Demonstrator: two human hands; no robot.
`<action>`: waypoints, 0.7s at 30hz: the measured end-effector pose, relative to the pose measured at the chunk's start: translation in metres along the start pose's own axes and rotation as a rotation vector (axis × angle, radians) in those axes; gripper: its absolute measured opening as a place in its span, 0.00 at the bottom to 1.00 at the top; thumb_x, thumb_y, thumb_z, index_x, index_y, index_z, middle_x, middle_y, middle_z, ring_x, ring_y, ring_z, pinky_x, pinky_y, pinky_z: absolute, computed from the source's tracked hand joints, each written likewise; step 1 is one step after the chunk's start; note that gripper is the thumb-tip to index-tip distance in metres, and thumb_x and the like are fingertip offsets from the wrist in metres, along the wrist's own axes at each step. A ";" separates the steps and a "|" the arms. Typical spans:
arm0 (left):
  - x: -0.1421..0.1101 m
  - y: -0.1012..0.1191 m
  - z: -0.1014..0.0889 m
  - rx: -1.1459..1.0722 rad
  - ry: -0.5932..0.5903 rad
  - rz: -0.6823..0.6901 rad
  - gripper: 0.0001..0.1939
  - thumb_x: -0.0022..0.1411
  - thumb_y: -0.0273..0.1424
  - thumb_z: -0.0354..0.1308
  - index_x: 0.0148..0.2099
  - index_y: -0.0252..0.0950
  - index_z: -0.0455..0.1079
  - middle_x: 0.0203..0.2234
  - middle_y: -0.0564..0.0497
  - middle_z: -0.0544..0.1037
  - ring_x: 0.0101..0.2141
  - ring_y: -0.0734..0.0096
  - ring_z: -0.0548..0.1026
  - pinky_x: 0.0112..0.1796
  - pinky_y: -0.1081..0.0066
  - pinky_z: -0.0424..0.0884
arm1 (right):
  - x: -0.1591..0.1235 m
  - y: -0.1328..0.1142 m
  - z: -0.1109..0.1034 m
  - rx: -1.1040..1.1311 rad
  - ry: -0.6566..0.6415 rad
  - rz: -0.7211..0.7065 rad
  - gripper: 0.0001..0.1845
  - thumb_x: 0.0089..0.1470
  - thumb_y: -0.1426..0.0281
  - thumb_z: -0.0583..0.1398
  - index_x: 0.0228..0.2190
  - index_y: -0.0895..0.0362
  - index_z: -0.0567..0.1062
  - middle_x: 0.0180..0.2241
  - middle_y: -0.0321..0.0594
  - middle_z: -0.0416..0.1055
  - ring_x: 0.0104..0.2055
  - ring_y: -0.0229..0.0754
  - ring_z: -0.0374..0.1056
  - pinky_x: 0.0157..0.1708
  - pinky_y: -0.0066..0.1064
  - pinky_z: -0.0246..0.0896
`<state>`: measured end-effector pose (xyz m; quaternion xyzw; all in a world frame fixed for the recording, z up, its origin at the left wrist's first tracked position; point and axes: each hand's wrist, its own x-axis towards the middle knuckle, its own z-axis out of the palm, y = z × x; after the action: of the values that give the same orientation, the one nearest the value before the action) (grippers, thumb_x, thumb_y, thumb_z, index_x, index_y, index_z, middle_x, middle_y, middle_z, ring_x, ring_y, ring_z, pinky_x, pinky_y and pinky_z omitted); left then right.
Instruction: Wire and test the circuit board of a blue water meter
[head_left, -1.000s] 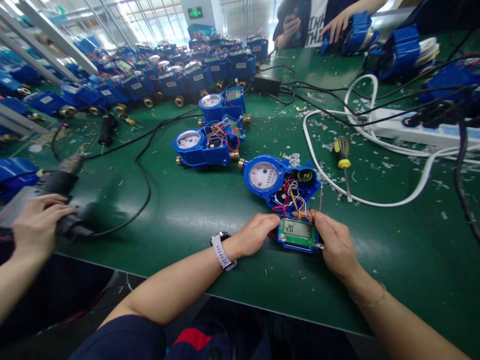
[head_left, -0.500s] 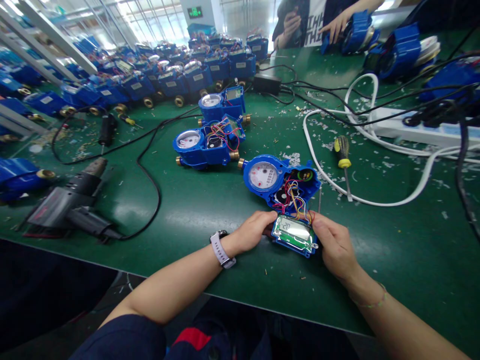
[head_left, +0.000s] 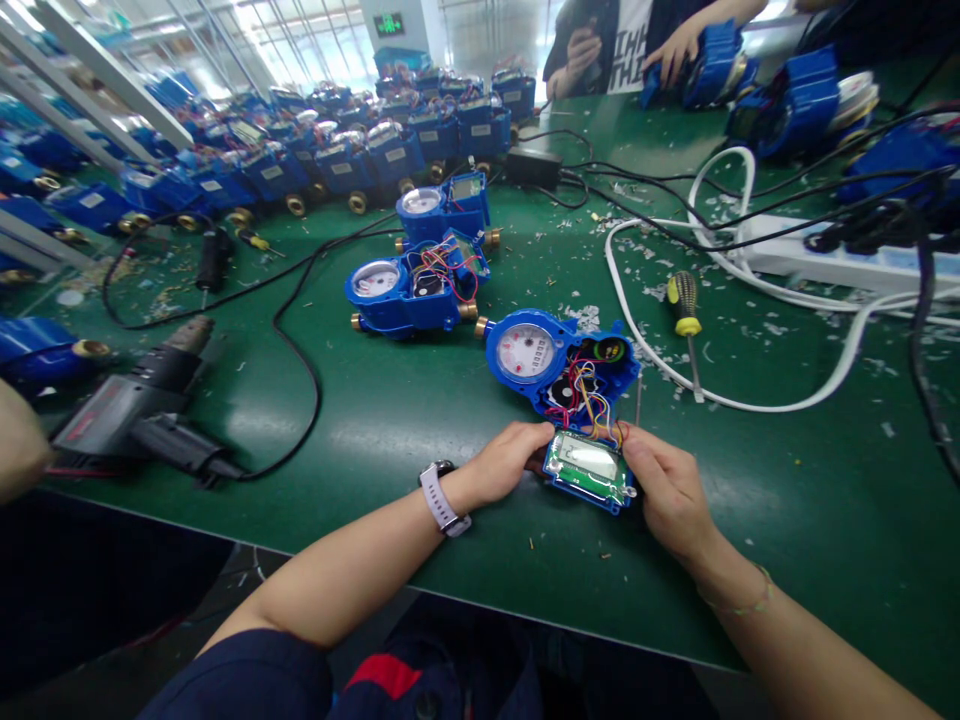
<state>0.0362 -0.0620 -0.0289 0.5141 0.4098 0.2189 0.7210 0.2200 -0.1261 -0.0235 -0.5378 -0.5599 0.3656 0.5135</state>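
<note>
- I look down on one green desk [head_left: 420,400], cables trailing across it and pale scraps scattered towards its far right.
- Along the far left edge stands a crowd of blue water meters [head_left: 352,150], too many and too blurred for me to count.
- I count three opened meters mid-desk: two [head_left: 409,285] side by side, and the nearest meter [head_left: 559,365], dial up and coloured wires spilling out, close to the near edge.
- One heat gun [head_left: 139,405] lies near the left end of the near edge; one yellow-handled screwdriver [head_left: 684,312] lies right of the open meter.
- One display module [head_left: 589,468], a green board in a blue frame, sits tilted just before that meter and tethered by its wires. My left hand [head_left: 502,462] pinches its left end, my right hand [head_left: 667,490] grips its right end, fingers curled round it.
- Since half a second ago the module has hardly shifted, but the "20" on its screen is now washed out by glare. A second ago a neighbour's hand held the heat gun; now only a sliver of that person [head_left: 19,440] shows at the left edge.
- Another person's hands [head_left: 679,45] at the far edge are cut off by the frame.
</note>
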 end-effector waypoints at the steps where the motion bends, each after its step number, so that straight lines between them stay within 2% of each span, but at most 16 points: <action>1: 0.000 0.001 0.000 0.005 -0.006 0.010 0.18 0.61 0.43 0.54 0.28 0.34 0.65 0.25 0.53 0.69 0.30 0.71 0.67 0.33 0.70 0.65 | 0.000 -0.001 0.000 -0.001 0.004 0.001 0.25 0.61 0.48 0.56 0.35 0.54 0.83 0.34 0.42 0.79 0.33 0.45 0.75 0.30 0.31 0.69; 6: -0.002 0.005 0.002 0.014 -0.074 0.044 0.22 0.60 0.47 0.52 0.25 0.35 0.62 0.21 0.54 0.68 0.26 0.73 0.65 0.31 0.70 0.64 | 0.002 -0.003 0.000 -0.004 0.015 0.026 0.28 0.59 0.45 0.57 0.34 0.55 0.83 0.32 0.43 0.79 0.33 0.47 0.75 0.31 0.33 0.70; 15: -0.001 0.000 0.003 -0.065 -0.059 0.022 0.22 0.59 0.49 0.56 0.30 0.33 0.68 0.25 0.52 0.72 0.28 0.73 0.67 0.34 0.70 0.66 | 0.003 -0.004 0.000 0.042 0.010 0.075 0.26 0.57 0.45 0.58 0.34 0.53 0.83 0.33 0.42 0.79 0.33 0.47 0.75 0.31 0.34 0.72; 21: -0.002 0.005 0.002 -0.044 -0.128 0.039 0.24 0.58 0.52 0.56 0.28 0.33 0.65 0.23 0.53 0.69 0.28 0.73 0.65 0.34 0.70 0.64 | 0.002 -0.002 0.000 0.055 0.010 0.085 0.25 0.57 0.46 0.58 0.34 0.53 0.83 0.33 0.42 0.79 0.33 0.47 0.74 0.32 0.34 0.72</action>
<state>0.0378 -0.0625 -0.0232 0.5191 0.3479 0.2086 0.7524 0.2200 -0.1244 -0.0211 -0.5486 -0.5235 0.3996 0.5151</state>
